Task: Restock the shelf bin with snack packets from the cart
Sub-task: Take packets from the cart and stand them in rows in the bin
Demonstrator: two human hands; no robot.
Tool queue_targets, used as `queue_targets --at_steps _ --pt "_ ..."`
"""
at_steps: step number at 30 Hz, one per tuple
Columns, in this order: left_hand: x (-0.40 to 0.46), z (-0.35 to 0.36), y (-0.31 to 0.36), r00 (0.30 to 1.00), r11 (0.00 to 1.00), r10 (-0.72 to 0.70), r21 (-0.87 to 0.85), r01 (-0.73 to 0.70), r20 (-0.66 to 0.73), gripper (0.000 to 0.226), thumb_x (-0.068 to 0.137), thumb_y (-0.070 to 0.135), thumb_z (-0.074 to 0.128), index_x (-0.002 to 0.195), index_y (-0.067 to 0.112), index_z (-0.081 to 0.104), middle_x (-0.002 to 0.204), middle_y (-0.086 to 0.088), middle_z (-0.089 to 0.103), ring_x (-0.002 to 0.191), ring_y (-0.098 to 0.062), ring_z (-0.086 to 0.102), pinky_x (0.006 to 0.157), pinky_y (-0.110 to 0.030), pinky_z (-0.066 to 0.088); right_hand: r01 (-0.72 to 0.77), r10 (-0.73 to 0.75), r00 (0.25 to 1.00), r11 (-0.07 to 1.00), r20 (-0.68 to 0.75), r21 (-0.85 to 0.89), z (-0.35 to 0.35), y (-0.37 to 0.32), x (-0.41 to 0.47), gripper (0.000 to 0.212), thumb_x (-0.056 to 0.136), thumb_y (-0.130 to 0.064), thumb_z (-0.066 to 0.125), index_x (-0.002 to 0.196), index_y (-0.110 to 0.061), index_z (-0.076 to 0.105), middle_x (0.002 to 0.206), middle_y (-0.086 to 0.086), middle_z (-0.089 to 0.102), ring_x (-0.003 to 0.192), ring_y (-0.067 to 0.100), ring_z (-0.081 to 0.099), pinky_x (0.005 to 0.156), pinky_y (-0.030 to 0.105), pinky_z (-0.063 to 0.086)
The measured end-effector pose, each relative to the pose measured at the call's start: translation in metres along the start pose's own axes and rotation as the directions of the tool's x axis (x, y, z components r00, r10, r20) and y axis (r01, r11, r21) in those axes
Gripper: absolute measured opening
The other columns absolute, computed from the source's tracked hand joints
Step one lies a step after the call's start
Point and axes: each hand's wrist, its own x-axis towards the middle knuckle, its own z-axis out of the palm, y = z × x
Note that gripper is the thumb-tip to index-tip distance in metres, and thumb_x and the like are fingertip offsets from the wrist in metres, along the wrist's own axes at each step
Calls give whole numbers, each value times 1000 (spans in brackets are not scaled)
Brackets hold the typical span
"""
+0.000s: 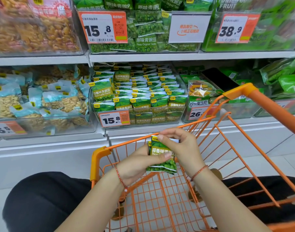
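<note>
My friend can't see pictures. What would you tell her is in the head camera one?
Two hands, left hand and right hand, hold green garlic pea packets above an orange wire cart. Ahead, a clear shelf bin is packed with rows of the same packets, behind a price tag reading 15.8.

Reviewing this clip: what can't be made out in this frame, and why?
- Number of green pea packets held: the left hand and right hand cover the stack in the head view.
- The orange cart: its near end is cut off by the bottom edge.
- 26-something price tag: cart frame hides its last digits.
- Top-left bin: labels motion-blurred.
</note>
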Motion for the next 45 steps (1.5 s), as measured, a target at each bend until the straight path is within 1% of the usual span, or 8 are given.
queue_targets --at_steps 6,10,14,21,29,35,41,45 --pt "0 -8 18 925 984 170 12 -177 -339 55 69 28 81 117 14 57 106 0 72 102 -14 66 94 -33 45 -281 279 953 960 116 -3 0 -14 -7 77 75 -63 46 142 -24 40 145 -8 42 132 8 40 114 35 30" --pt "5 -8 35 870 982 168 2 -188 -463 113 41 49 74 141 13 32 126 -7 60 118 -21 55 105 -43 39 -268 259 939 963 227 13 19 -35 -8 59 92 -50 42 144 -23 38 147 -7 41 134 8 39 115 36 29" --pt "10 -11 50 829 979 201 73 -191 -522 87 50 32 60 130 26 27 104 -3 54 88 -9 53 74 -24 38 -161 167 966 986 200 -47 29 -40 1 52 100 -30 38 149 -18 22 153 -8 26 136 0 23 114 22 18" --pt "9 -18 50 887 995 89 -1 -101 -454 125 37 49 77 145 17 25 135 -9 52 120 -23 53 95 -38 44 39 -30 991 997 132 -65 34 -22 4 51 97 -11 49 140 -30 29 131 -26 35 131 -1 34 110 21 30" --pt "8 -12 51 841 973 216 39 -227 -495 62 82 25 68 133 16 34 103 10 63 78 15 62 59 -1 44 -3 -23 980 991 197 131 23 -23 6 61 87 -1 61 130 -39 41 129 -20 50 113 -17 47 96 10 42" --pt "12 -17 61 845 971 234 160 -178 -481 104 69 55 68 150 30 8 154 -4 27 140 -16 28 102 -22 24 -155 144 904 988 402 -6 6 -45 26 69 77 -16 76 136 -20 41 110 -20 59 94 -17 56 86 10 48" --pt "28 -40 88 876 982 170 4 -188 -452 82 87 29 64 151 12 17 128 19 22 118 1 30 98 -24 19 24 74 902 975 425 -221 20 -67 79 45 75 -25 78 60 -20 35 51 -15 28 44 0 28 44 13 20" --pt "35 -64 105 876 980 194 58 -188 -442 96 67 34 70 149 13 25 136 13 32 128 -9 37 108 -29 24 56 61 900 965 431 -254 43 -64 109 28 69 -26 82 76 -12 60 64 -12 64 62 4 59 57 16 44"
